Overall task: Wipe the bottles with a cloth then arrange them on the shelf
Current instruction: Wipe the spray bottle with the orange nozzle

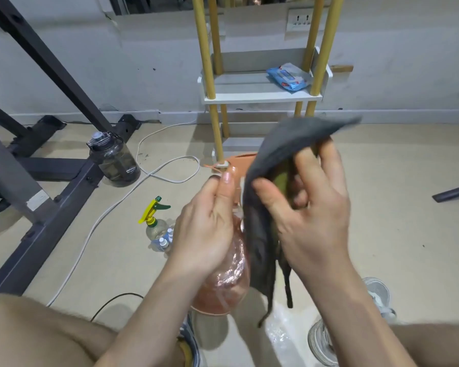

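My left hand (210, 229) grips a clear orange spray bottle (227, 282) around its neck, holding it upright over the floor. My right hand (308, 205) holds a dark grey cloth (284, 149) that drapes over the bottle's top and right side. The cloth hides most of the orange spray head (243, 161). A small shelf (249, 87) with yellow posts and white boards stands against the wall ahead. On the floor to the left stands a clear spray bottle with a yellow trigger (154, 221), with small white-capped bottles (164, 241) beside it.
A blue wipes packet (289, 76) lies on the shelf board. A large dark water jug (113, 158) stands by a black metal frame (51, 181) at left. A white cable (149, 170) loops across the floor. My knees and shoes are at the bottom.
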`<action>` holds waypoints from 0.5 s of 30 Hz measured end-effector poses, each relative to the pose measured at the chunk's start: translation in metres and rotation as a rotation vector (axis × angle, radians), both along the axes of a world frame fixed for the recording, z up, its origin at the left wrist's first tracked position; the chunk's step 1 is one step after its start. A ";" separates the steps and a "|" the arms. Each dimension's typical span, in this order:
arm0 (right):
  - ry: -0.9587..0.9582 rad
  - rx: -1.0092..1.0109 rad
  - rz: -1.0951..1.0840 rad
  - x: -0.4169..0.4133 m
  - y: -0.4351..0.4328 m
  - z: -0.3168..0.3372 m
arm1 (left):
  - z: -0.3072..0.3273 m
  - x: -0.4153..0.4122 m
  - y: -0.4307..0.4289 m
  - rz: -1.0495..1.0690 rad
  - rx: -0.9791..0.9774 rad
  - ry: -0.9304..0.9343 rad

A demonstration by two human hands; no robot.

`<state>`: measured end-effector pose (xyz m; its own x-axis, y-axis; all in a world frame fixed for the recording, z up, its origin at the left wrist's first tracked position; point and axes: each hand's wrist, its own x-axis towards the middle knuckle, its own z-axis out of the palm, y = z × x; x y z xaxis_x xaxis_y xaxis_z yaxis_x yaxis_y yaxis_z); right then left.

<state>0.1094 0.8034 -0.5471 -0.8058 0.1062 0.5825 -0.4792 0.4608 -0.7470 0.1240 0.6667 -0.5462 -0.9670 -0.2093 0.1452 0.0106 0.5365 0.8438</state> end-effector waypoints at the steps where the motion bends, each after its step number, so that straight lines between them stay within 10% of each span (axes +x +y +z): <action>1: -0.023 0.118 -0.010 -0.006 -0.002 0.004 | -0.001 0.002 0.001 -0.026 -0.047 0.018; 4: -0.022 0.247 0.041 -0.017 0.002 0.007 | -0.002 0.004 0.000 -0.060 -0.109 0.055; 12: -0.279 -0.162 0.452 -0.025 0.026 0.000 | -0.002 0.001 -0.013 -0.062 -0.224 -0.048; 15: -0.350 0.096 0.512 -0.026 0.028 0.006 | 0.001 0.003 -0.011 -0.092 -0.275 -0.093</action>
<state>0.0831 0.8315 -0.5412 -0.8852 -0.3840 0.2625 -0.3916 0.3106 -0.8661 0.1270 0.6562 -0.5457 -0.9919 -0.0853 0.0943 -0.0007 0.7453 0.6667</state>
